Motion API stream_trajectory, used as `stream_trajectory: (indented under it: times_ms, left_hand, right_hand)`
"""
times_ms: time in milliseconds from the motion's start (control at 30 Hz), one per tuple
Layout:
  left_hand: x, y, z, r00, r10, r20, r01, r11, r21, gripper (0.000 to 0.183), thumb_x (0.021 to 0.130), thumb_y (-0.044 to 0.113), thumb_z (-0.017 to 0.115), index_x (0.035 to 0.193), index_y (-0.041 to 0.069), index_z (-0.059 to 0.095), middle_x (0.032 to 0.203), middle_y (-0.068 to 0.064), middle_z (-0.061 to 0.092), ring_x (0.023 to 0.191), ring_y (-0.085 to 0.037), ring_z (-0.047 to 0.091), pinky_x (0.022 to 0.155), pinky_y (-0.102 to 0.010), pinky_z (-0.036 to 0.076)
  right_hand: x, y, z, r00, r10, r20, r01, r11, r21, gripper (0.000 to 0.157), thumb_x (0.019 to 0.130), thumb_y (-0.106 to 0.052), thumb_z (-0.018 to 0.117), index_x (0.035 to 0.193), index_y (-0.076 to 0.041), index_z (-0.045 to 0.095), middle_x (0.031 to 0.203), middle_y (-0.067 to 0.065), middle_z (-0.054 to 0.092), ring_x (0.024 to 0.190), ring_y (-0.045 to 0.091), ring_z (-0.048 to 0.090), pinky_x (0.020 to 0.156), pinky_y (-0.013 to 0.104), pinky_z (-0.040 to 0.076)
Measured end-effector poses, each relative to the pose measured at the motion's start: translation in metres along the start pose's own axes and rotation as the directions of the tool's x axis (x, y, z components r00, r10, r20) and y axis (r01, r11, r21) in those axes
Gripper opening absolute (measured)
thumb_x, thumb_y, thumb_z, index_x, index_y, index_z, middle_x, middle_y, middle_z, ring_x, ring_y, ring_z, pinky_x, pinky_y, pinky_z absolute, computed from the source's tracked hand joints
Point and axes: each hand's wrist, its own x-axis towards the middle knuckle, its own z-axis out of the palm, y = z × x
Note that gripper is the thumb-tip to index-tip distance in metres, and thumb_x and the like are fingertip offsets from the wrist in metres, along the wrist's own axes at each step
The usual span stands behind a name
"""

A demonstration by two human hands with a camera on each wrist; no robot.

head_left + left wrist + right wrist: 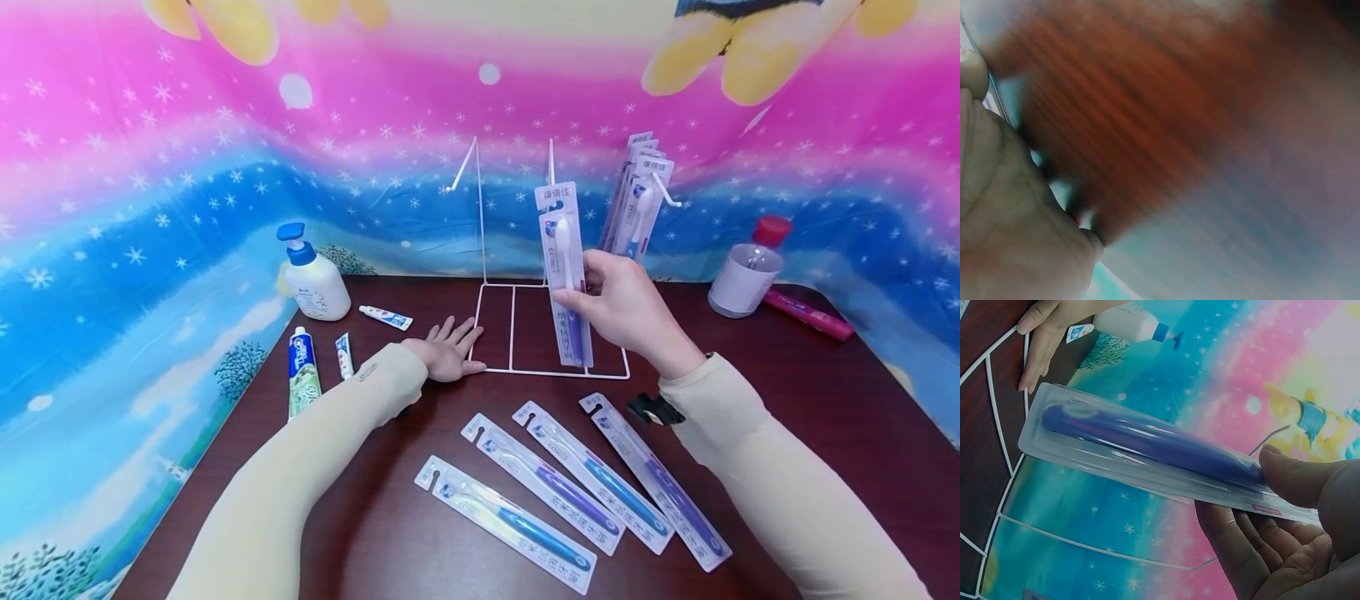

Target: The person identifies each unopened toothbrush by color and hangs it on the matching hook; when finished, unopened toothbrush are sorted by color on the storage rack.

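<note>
Packaged toothbrush (562,267) pinched near-upright by right hand (633,308), fingers closed behind; wire rack (513,329) along back edge of tabletop (375,517) touched by left hand (448,353), fingers spread.

four toothbrushes (546,486) before rack (512,329); pump bottle (321,286) left (behind toothpaste (303,375))

On the white wire rack (512,329), the left hook (462,166) has open room before it, beyond the left hand (447,350). The held toothbrush pack (566,275) and right hand (630,304) obstruct the middle; hanging toothbrush packs (641,196) crowd the right. A gap separates these from the red-capped bottle (742,279).
</note>
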Motion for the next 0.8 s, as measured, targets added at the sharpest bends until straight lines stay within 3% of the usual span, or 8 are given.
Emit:
stream_trajectory:
  times_ms: [333, 633, 800]
  left_hand:
    - [0.001, -0.002, -0.001, 1.0, 0.002, 0.013, -0.002, 1.0, 0.0, 0.079, 0.088, 0.067, 0.026, 0.148, 0.026, -0.008, 0.152, 0.005, -0.015, 0.136, -0.029, -0.017, 0.108, -0.046, -0.002]
    - [0.002, -0.003, 0.0, 1.0, 0.01, 0.008, -0.01, 1.0, -0.002, 0.081, 0.087, 0.068, 0.026, 0.148, 0.026, -0.008, 0.152, 0.004, -0.016, 0.135, -0.031, -0.017, 0.108, -0.048, -0.001]
    - [0.001, -0.002, 0.0, 1.0, 0.015, 0.008, -0.015, 1.0, -0.003, 0.082, 0.087, 0.069, 0.026, 0.148, 0.026, -0.008, 0.152, 0.004, -0.016, 0.135, -0.03, -0.017, 0.108, -0.047, -0.001]
  right_hand:
    - [0.029, 0.014, 0.006, 0.998, 0.067, 0.02, -0.066, 0.997, -0.044, 0.043, 0.086, -0.028, 0.065, 0.123, -0.011, 0.054, 0.108, 0.01, 0.063, 0.089, 0.024, 0.064, 0.072, 0.045, 0.051]
    - [0.088, 0.032, 0.01, 0.986, 0.169, 0.018, -0.168, 0.985, -0.024, 0.043, 0.089, -0.028, 0.061, 0.126, -0.008, 0.052, 0.107, 0.011, 0.063, 0.089, 0.022, 0.063, 0.072, 0.04, 0.051]
    - [0.12, 0.041, 0.016, 0.974, 0.226, -0.02, -0.226, 0.974, -0.019, 0.046, 0.091, -0.026, 0.057, 0.132, -0.008, 0.047, 0.116, 0.013, 0.06, 0.096, 0.025, 0.061, 0.076, 0.041, 0.05]
